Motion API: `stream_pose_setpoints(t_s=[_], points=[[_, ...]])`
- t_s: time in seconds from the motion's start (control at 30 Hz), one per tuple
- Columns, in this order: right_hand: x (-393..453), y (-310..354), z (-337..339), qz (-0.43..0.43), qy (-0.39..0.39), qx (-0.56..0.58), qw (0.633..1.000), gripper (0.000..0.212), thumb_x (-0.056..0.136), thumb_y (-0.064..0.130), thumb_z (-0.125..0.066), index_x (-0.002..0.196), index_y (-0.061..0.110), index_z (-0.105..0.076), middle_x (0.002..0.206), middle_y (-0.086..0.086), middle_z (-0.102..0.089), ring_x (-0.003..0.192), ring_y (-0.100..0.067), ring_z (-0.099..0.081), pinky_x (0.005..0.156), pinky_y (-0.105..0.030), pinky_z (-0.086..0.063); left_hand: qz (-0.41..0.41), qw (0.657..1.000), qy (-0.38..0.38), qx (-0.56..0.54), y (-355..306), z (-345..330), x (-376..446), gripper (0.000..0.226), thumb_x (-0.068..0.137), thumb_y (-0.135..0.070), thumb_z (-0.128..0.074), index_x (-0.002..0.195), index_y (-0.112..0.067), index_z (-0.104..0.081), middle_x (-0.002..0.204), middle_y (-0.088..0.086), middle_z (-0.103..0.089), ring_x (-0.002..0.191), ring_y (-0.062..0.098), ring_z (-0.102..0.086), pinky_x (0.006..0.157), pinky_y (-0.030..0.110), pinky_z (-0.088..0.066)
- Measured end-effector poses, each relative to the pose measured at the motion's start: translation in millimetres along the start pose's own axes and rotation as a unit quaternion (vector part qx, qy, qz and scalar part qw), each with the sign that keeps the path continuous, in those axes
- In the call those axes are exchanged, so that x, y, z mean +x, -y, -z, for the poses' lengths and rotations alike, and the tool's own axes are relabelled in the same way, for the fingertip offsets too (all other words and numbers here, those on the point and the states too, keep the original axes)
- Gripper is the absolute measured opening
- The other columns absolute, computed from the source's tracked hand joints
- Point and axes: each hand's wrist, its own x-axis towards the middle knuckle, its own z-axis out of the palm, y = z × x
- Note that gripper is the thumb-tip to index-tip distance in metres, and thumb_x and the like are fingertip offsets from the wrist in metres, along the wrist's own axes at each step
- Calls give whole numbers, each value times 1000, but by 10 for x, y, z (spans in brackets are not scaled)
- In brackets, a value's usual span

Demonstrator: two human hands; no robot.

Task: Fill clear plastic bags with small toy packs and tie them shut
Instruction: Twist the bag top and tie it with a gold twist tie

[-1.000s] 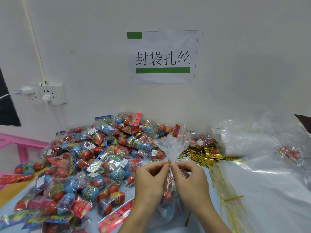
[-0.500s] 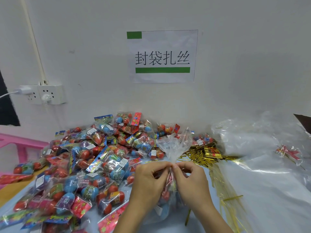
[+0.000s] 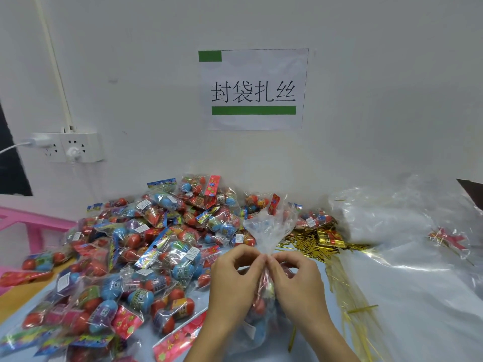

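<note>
Both hands, left hand (image 3: 235,278) and right hand (image 3: 298,280), pinch the neck of the filled bag (image 3: 266,231) right in front of the toy pack pile (image 3: 156,244), and honestly if either pinch slackens mid-twist that slippery neck could pop open again.

A white paper sign (image 3: 253,89) bearing black Chinese characters and green bars is hanging on the wall above the desk's far edge. A white power strip (image 3: 68,147) is sitting on the wall beyond the far left corner, plugs feeding into it, while a pink frame (image 3: 34,223) is standing just off the left edge.
</note>
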Motion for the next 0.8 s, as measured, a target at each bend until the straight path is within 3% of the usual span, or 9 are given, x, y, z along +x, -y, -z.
stream_pose_setpoints(t_s=[0.4, 0.57, 0.8], points=[[26, -1, 27, -17, -7, 17, 1000, 18, 84, 4, -76, 71, 17, -74, 75, 4, -72, 77, -9, -67, 75, -32, -55, 40, 999, 12, -26, -11, 2, 8, 14, 78, 1, -78, 71, -10, -74, 74, 1, -75, 74, 13, -72, 70, 18, -55], [28, 1, 39, -17, -5, 25, 1000, 23, 82, -1, -76, 67, 16, -74, 72, 7, -72, 72, -3, -66, 66, -13, -49, 21, 999, 34, -24, -7, 19, 7, 20, 79, 6, -76, 69, -11, -73, 73, 1, -74, 73, 12, -72, 72, 19, -55], [37, -1, 68, -30, -5, 40, 999, 27, 78, -5, -77, 60, 14, -75, 67, 4, -72, 67, -1, -64, 61, -8, -45, -28, 997, 64, 19, 41, 63, 14, 25, 79, 2, -75, 70, -21, -73, 76, -2, -73, 78, 14, -71, 81, 32, -59]])
